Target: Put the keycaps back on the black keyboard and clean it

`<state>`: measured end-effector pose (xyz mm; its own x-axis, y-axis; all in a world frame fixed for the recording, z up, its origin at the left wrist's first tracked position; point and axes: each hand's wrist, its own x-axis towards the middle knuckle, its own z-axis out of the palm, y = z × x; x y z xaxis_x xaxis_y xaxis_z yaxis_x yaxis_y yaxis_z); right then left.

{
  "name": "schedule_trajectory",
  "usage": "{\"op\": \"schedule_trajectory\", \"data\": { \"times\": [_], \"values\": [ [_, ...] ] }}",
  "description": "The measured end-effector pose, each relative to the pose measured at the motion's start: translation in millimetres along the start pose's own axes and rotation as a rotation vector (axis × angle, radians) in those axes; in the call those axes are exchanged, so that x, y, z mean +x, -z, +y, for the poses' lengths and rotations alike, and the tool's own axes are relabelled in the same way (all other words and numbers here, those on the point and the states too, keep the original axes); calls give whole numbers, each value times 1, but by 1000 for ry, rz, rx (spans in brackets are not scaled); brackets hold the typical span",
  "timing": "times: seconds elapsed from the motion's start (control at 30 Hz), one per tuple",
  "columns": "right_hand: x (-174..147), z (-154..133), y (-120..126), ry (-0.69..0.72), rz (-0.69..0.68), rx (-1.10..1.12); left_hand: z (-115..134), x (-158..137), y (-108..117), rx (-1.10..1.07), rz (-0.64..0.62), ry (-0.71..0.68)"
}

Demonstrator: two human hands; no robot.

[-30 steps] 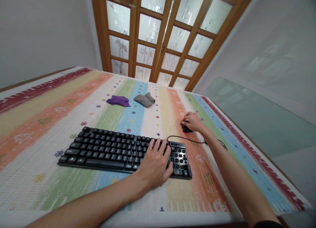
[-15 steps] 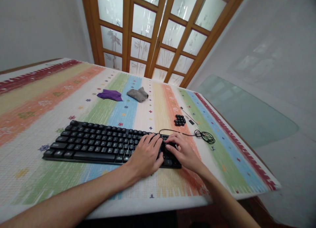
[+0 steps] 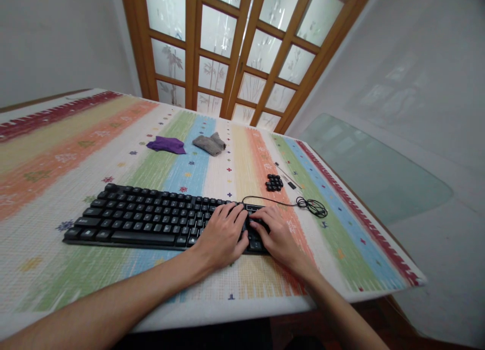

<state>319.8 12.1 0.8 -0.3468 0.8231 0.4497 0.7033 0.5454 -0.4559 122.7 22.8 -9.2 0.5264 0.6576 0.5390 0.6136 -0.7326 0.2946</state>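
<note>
A black keyboard (image 3: 144,218) lies flat on the striped tablecloth. My left hand (image 3: 223,236) rests palm down over its right part, fingers stretched out and thumb apart from them. Beside it, my right hand (image 3: 276,234) is over the number pad end, thumb and index finger close together in a pinch. Whatever sits between those fingertips is hidden or too small to name. Several loose black keycaps (image 3: 274,183) stand grouped on the cloth beyond the right hand. The keyboard's black cable (image 3: 312,206) lies coiled to the right.
A purple cloth (image 3: 166,145) and a grey cloth (image 3: 209,144) lie toward the back of the table. Near the keycaps are a thin stick (image 3: 290,176) and a small black piece (image 3: 291,185). A wooden glazed door (image 3: 193,52) stands behind the table.
My right hand has shifted slightly left over the number pad, its thumb and index still close together. The left hand stays on the keyboard. The whole view has moved a little.
</note>
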Motion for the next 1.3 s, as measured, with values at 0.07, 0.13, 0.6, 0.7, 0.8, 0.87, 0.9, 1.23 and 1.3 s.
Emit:
{"op": "schedule_trajectory", "data": {
  "times": [0.07,0.13,0.6,0.7,0.8,0.87,0.9,1.23,1.3],
  "values": [
    [0,0,0,-26,4,21,1,0,0,3,1,-3],
    [0,-1,-1,-33,12,30,1,0,1,5,3,-5],
    [3,-5,1,107,-7,-189,0,-1,1,3,-25,-20],
    [5,-9,3,152,-37,-232,0,0,2,14,-32,-42],
    [6,-11,4,173,-64,-275,0,0,2,14,-31,-46],
    [6,-10,4,171,-80,-301,0,0,2,8,-20,-42],
    [6,-10,4,169,-83,-309,0,-1,1,6,-15,-45],
    [6,-11,4,183,-107,-379,-1,-2,-1,-12,10,-103],
    [6,-13,5,184,-113,-385,-1,-2,-1,-12,30,-117]
  ]
}}
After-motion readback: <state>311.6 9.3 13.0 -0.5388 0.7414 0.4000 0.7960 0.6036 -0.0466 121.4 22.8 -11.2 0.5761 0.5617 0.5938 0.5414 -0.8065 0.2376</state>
